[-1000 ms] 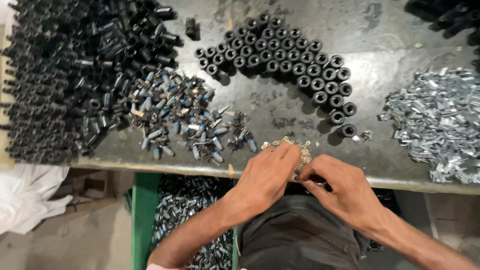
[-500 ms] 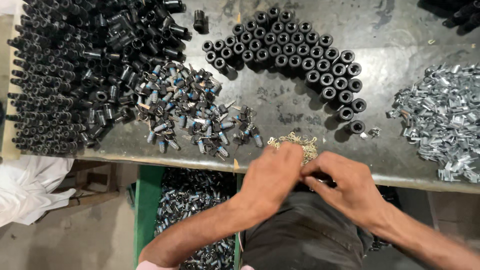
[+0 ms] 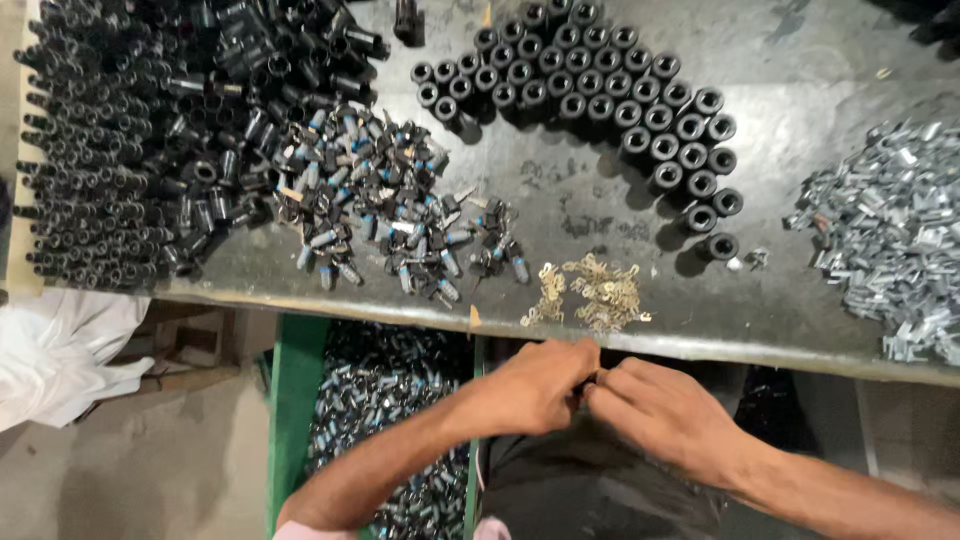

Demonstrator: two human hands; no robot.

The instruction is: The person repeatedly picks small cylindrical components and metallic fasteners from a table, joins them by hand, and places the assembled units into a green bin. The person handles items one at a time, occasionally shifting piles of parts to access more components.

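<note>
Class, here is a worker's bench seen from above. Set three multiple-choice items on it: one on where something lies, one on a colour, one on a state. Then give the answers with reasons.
1. Where does the small pile of brass clips lie?
A. at the table's near edge
B. in the green bin
C. on the white cloth

2. What colour are the upright sleeves set in rows?
A. black
B. red
C. white

3. How are the two hands?
A. far apart
B. flat on the table
C. fingertips together, below the table edge

Answers: 1 A, the clips sit just above the hands. 2 A, all look black. 3 C, left hand and right hand meet at the fingertips.
</note>
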